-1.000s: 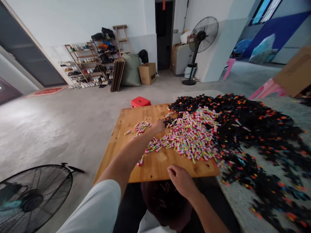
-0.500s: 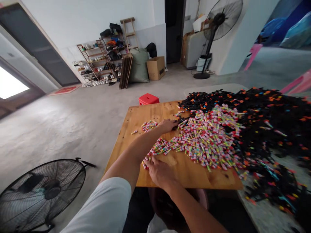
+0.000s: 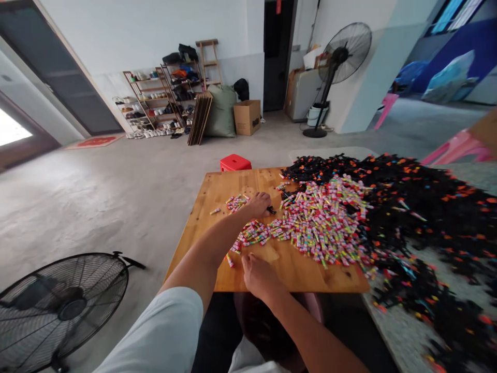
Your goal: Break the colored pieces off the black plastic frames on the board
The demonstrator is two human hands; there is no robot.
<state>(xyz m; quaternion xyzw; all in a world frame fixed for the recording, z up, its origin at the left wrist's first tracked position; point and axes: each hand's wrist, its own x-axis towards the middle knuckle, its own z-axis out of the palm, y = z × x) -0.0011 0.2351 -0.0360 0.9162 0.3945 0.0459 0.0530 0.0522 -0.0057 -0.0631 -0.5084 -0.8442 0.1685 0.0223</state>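
Observation:
My left hand [image 3: 259, 204] is closed over the middle of the wooden board [image 3: 217, 186]. A small black piece [image 3: 271, 210] sticks out from under its fingers. Close to the board's near edge, my right hand [image 3: 257, 273] is curled with thumb and fingertips together; whatever it may hold is hidden. Just beyond it lies a loose strip of small pink, white and yellow printed tubes [image 3: 254, 232], which joins a big heap of the same tubes [image 3: 326, 223] on the right. Another small cluster of tubes [image 3: 236, 202] rests left of my left hand.
A wide pile of black pieces with orange and blue bits [image 3: 423, 202] covers the surface at the right. Beyond the board stands a red stool [image 3: 235, 162]. A black fan [image 3: 72, 308] is at my lower left, and a dark tub [image 3: 267, 331] sits under the board's edge.
My left hand has drawn back leftward from the black pieces beside the heap, bringing a black piece. My right hand has curled in and moved slightly away from the tubes. The view has shifted.

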